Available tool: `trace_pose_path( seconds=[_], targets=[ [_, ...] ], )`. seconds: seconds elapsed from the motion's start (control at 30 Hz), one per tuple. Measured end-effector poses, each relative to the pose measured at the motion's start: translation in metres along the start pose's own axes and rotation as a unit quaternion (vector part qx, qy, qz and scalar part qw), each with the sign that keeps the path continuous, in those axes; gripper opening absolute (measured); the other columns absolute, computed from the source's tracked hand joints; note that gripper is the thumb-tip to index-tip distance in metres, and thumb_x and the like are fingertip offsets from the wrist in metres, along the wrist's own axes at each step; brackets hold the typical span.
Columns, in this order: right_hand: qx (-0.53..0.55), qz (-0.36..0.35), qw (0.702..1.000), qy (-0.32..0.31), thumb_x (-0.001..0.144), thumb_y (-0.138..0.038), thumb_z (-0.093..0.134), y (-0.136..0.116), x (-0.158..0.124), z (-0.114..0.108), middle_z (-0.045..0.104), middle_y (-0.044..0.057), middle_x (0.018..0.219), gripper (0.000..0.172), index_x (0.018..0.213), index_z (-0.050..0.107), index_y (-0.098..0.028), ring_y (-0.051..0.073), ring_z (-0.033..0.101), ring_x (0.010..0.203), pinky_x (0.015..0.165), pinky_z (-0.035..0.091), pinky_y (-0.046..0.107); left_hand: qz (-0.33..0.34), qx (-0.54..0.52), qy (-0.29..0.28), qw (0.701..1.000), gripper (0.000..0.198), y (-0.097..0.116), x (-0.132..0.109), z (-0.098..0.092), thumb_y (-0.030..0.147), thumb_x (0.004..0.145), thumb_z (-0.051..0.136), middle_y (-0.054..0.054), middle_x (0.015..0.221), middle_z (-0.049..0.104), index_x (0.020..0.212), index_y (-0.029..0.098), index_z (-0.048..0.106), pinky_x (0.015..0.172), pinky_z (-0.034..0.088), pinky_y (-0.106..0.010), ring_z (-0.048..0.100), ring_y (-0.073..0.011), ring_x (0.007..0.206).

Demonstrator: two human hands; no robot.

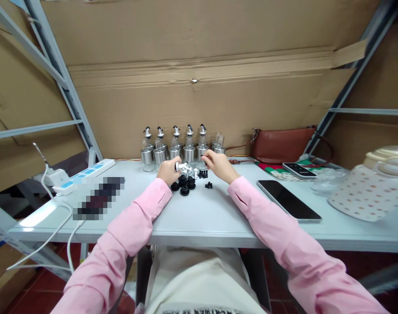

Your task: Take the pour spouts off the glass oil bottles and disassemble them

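Note:
My left hand (169, 171) is closed around a silver pourer spout (179, 166) with a dark end facing me. Pinched at the fingertips of my right hand (220, 165) is a small black piece, mostly covered by the fingers. Between the hands lies a pile of silver spouts (191, 170). Black ribbed stoppers (184, 190) cluster just in front of it. Small black pieces (204, 174) stand in rows by my right hand, and a few more black pieces (208, 186) lie nearer to me.
Behind the hands stand rows of glass-and-steel bottles (159, 155), several topped with pourers. A power strip (87, 174) and white cables are on the left. To the right are a phone (288, 199), a brown bag (280, 146), a dark-faced device (299, 170) and a dotted container (362, 192).

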State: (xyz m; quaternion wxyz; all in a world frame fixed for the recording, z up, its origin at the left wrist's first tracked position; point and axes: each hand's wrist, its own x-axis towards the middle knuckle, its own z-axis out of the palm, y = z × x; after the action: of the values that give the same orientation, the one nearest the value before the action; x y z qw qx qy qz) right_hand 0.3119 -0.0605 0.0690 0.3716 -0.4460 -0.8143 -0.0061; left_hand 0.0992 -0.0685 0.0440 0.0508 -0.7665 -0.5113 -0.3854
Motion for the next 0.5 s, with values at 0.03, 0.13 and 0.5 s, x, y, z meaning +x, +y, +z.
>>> trace_pose_path(
  seconds=[0.03, 0.13, 0.5],
  targets=[
    [0.006, 0.016, 1.000, -0.023, 0.087, -0.027, 0.042, 0.006, 0.001, 0.000, 0.060, 0.000, 0.057, 0.017, 0.082, 0.055, -0.017, 0.012, 0.055, 0.055, 0.061, 0.036, 0.021, -0.003, 0.013, -0.001, 1.000, 0.009, -0.004, 0.001, 0.000, 0.015, 0.065, 0.052, 0.003, 0.059, 0.049, 0.073, 0.020, 0.052, 0.057, 0.030, -0.021, 0.041, -0.0109, 0.054],
    [-0.030, 0.043, 0.991, -0.121, 0.082, -0.013, 0.046, 0.022, 0.003, 0.004, 0.065, 0.002, 0.065, 0.013, 0.087, 0.058, -0.014, 0.012, 0.058, 0.061, 0.064, 0.039, 0.020, -0.008, 0.039, -0.006, 0.999, 0.009, -0.011, 0.002, -0.001, 0.016, 0.066, 0.052, 0.003, 0.060, 0.053, 0.074, 0.020, 0.053, 0.057, 0.031, -0.021, 0.044, -0.0111, 0.055],
    [-0.142, 0.039, 0.962, -0.232, 0.073, -0.001, 0.047, 0.054, 0.000, 0.022, 0.069, 0.008, 0.091, 0.035, 0.101, 0.065, -0.012, 0.017, 0.061, 0.089, 0.077, 0.040, 0.021, 0.006, 0.051, -0.018, 0.999, 0.009, -0.009, 0.002, -0.003, 0.015, 0.065, 0.051, 0.002, 0.060, 0.055, 0.073, 0.019, 0.053, 0.058, 0.034, -0.021, 0.046, -0.0114, 0.055]
  ],
)
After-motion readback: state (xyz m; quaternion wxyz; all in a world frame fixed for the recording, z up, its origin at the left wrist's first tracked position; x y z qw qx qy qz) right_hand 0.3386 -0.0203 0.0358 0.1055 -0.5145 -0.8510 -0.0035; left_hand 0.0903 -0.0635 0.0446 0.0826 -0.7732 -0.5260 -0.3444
